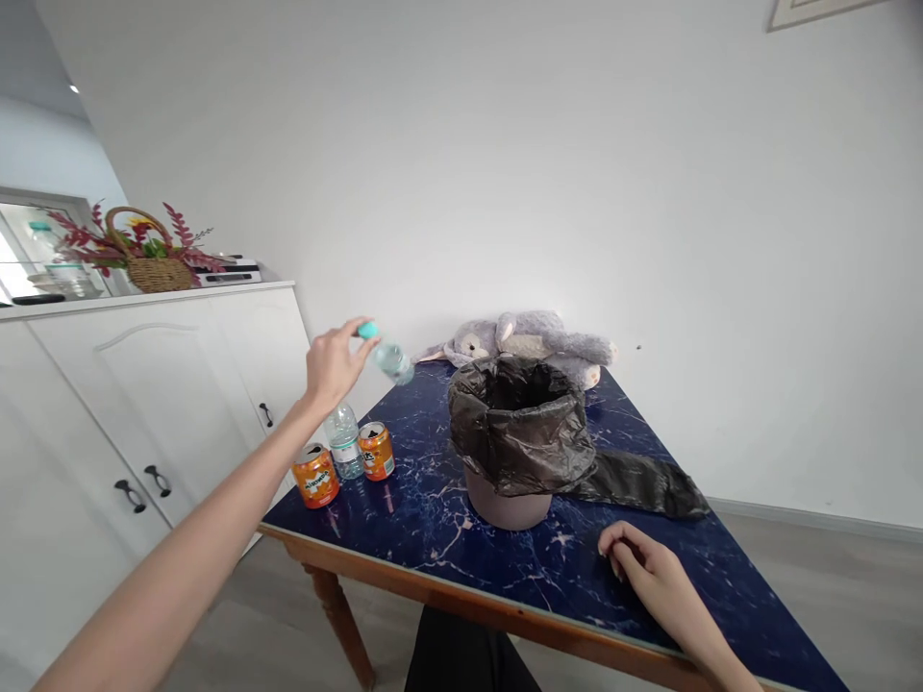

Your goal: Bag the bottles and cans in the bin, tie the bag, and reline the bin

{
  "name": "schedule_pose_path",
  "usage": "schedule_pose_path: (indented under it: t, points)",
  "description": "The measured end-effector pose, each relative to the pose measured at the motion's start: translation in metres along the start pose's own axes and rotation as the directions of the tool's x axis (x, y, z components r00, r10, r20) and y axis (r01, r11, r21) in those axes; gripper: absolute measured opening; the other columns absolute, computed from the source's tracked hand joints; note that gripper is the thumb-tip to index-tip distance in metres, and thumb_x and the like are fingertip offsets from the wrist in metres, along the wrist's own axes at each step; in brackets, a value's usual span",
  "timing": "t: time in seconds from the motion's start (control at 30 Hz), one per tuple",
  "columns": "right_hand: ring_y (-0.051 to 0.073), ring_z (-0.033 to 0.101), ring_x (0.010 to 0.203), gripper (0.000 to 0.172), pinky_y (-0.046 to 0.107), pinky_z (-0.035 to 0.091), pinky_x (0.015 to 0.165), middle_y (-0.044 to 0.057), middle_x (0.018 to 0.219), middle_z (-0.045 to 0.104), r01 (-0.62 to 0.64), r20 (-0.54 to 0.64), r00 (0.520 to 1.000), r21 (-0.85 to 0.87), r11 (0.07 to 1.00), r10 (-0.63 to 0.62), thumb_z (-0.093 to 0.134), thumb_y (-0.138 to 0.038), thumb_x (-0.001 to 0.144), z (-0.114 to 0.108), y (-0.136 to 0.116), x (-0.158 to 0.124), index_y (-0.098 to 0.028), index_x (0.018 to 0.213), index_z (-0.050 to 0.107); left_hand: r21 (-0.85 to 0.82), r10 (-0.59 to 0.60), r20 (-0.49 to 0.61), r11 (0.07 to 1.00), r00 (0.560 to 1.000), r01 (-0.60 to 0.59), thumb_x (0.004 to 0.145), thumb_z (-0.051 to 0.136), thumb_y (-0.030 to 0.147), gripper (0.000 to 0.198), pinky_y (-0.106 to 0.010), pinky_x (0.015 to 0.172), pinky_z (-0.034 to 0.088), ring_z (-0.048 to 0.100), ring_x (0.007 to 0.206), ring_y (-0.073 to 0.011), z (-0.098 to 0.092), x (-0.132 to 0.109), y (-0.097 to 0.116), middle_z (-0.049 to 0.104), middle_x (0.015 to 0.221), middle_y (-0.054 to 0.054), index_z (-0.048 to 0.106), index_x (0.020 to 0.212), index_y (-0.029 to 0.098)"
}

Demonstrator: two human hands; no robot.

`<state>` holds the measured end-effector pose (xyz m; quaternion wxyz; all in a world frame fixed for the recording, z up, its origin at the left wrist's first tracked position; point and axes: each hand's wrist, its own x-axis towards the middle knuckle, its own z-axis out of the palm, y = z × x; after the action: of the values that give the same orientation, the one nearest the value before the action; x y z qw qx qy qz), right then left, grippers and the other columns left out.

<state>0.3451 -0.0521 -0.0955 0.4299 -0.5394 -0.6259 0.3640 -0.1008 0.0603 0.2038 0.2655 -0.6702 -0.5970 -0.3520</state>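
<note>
My left hand (337, 363) is raised over the left side of the table and pinches a clear plastic bottle (393, 362) by its turquoise cap, the bottle tilted down to the right. Below it stand a second clear bottle (344, 444), its top hidden behind my hand and wrist, and two orange soda cans, one (315, 477) left of the bottle and one (377, 452) right of it. My right hand (644, 567) rests on the table's right side, fingers loosely curled, with nothing seen in them. Between my hands is a bin (509, 507) lined with a black bag (523, 442).
A grey plush rabbit (530, 341) lies behind the bin against the wall. Another black bag (645, 483) lies flat to the right on the blue marbled table (433, 538). At left, a white cabinet (180, 384) bears a wicker flower basket (160, 273).
</note>
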Motion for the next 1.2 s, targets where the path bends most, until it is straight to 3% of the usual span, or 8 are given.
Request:
schedule_pose_path:
  t: [0.07,0.13,0.27,0.5,0.67,0.93,1.03,1.2]
  points:
    - [0.019,0.053,0.063,0.029,0.030,0.038,0.064,-0.002,0.064,0.056,0.008,-0.013,1.000,0.007,1.000,-0.008,0.049,-0.047,0.092,0.000,-0.003,0.000,-0.023,0.087,0.065,-0.221,0.060,-0.253,0.968,0.966,-0.118,0.103,0.061,0.050,0.043,-0.039,0.106,0.051,0.070,0.121,-0.0259,-0.031,0.010,0.030,0.075,0.132,-0.006,0.065,0.139,0.026]
    - [0.019,0.053,0.063,0.029,0.030,0.038,0.064,-0.002,0.064,0.056,0.018,-0.022,1.000,0.014,1.000,-0.018,0.049,-0.047,0.092,0.000,-0.005,0.001,-0.023,0.087,0.065,-0.342,0.111,-0.350,0.909,0.930,-0.237,0.103,0.063,0.049,0.043,-0.037,0.107,0.052,0.070,0.123,-0.0232,-0.063,0.016,0.065,0.074,0.136,-0.004,0.063,0.139,0.028]
    - [0.019,0.053,0.061,0.029,0.029,0.038,0.062,-0.003,0.063,0.056,0.030,-0.027,0.999,0.014,0.999,-0.029,0.049,-0.045,0.092,0.001,-0.006,0.001,-0.023,0.087,0.066,-0.437,0.267,-0.249,0.827,0.931,-0.354,0.099,0.071,0.046,0.037,-0.042,0.108,0.053,0.072,0.117,-0.0230,-0.099,0.009,0.123,0.076,0.130,-0.001,0.068,0.132,0.030]
    - [0.018,0.054,0.060,0.026,0.028,0.038,0.060,-0.003,0.062,0.057,0.054,-0.056,0.997,0.031,0.998,-0.053,0.050,-0.043,0.090,0.003,-0.007,0.002,-0.024,0.084,0.067,-0.407,0.525,0.186,0.810,0.830,-0.422,0.097,0.072,0.042,0.032,-0.048,0.098,0.054,0.071,0.107,-0.0264,-0.046,-0.015,0.147,0.078,0.117,-0.005,0.071,0.126,0.030]
    - [0.019,0.054,0.060,0.026,0.029,0.038,0.060,-0.002,0.062,0.057,0.041,-0.057,0.998,0.031,0.999,-0.039,0.050,-0.043,0.090,0.001,-0.013,0.001,-0.024,0.084,0.067,-0.439,0.509,0.449,0.841,0.734,-0.315,0.102,0.058,0.047,0.028,-0.042,0.092,0.056,0.071,0.109,-0.0269,-0.025,-0.018,0.127,0.079,0.120,-0.005,0.075,0.118,0.031]
    - [0.019,0.053,0.060,0.026,0.029,0.039,0.060,-0.001,0.064,0.058,0.036,-0.050,0.998,0.017,0.999,-0.035,0.053,-0.044,0.091,-0.002,-0.009,-0.002,-0.024,0.086,0.068,-0.170,0.265,0.294,0.960,0.918,-0.223,0.100,0.050,0.051,0.039,-0.046,0.103,0.052,0.072,0.106,-0.0290,-0.037,-0.004,0.040,0.078,0.123,-0.007,0.074,0.116,0.023]
    - [0.019,0.052,0.060,0.026,0.030,0.037,0.060,-0.001,0.065,0.058,0.034,-0.047,0.998,0.013,0.999,-0.033,0.054,-0.044,0.091,-0.002,-0.004,-0.003,-0.024,0.086,0.069,0.013,0.124,0.370,0.990,0.921,-0.139,0.096,0.051,0.052,0.044,-0.047,0.109,0.048,0.068,0.120,-0.0339,-0.028,-0.009,-0.012,0.076,0.129,-0.010,0.071,0.122,0.022]
    - [0.019,0.051,0.062,0.030,0.031,0.037,0.062,-0.002,0.065,0.055,0.024,-0.023,0.999,-0.007,1.000,-0.024,0.049,-0.048,0.093,0.000,0.003,-0.001,-0.024,0.087,0.066,0.196,-0.143,0.503,0.979,0.852,0.049,0.088,0.054,0.058,0.060,-0.045,0.103,0.051,0.066,0.125,-0.0380,-0.005,-0.031,-0.079,0.071,0.138,-0.017,0.064,0.132,0.018]
